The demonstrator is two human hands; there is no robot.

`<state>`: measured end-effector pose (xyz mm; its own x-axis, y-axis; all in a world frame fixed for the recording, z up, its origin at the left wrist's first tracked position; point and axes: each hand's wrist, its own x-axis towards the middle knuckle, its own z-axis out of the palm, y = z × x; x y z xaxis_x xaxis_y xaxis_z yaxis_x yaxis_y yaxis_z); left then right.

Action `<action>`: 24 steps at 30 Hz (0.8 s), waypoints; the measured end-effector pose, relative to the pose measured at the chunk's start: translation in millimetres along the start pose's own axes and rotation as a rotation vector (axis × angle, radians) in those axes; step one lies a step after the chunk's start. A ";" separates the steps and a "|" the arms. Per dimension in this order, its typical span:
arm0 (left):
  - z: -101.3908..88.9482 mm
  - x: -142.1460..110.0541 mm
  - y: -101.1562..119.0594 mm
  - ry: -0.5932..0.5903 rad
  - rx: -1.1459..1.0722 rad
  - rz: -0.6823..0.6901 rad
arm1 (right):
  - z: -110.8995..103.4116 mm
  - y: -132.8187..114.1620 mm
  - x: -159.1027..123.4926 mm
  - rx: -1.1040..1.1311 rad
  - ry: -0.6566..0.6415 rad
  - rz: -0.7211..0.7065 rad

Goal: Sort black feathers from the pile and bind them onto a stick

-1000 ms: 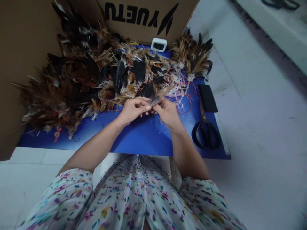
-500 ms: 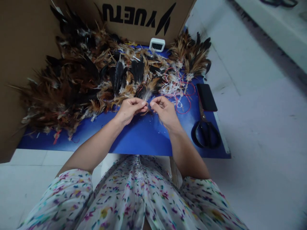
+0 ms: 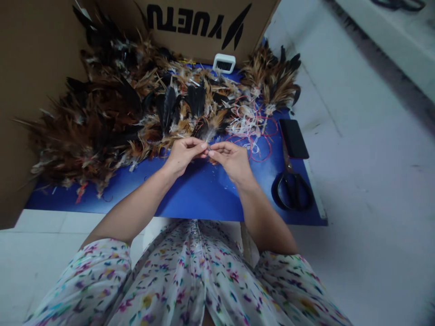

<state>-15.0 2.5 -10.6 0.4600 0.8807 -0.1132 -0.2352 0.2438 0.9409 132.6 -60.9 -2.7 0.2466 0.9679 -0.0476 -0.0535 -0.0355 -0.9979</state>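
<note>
My left hand (image 3: 184,154) is closed in a pinch at the base of a small bunch of brown and black feathers (image 3: 212,127), which points away from me. Thumb and forefinger of my right hand (image 3: 231,158) are pressed together right beside the left fingertips, at the same base. Whatever the right fingers pinch is too small to make out. Beyond both hands lies a broad heap of brown and black feathers (image 3: 118,113). A tangle of white and red strings (image 3: 251,120) rests just past my right hand.
Black-handled scissors (image 3: 292,190) lie at the right of the blue tabletop (image 3: 200,199), their blades beside a black phone (image 3: 294,138). A small white digital timer (image 3: 224,63) stands before a cardboard box (image 3: 193,40). More feather bunches (image 3: 275,81) sit at the back right.
My right hand has moved slightly left, and its fingertips now meet those of my left hand. The left hand keeps its pinch in nearly the same place.
</note>
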 end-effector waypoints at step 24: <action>-6.8 -6.1 -7.0 0.092 1.277 0.561 | -2.1 1.1 -10.4 -0.925 0.122 -0.542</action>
<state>-22.0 -1.8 -18.6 0.4963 0.7720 0.3971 0.5890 -0.6355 0.4992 132.0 -71.5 -3.4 0.1149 0.8820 0.4569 0.8313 0.1665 -0.5303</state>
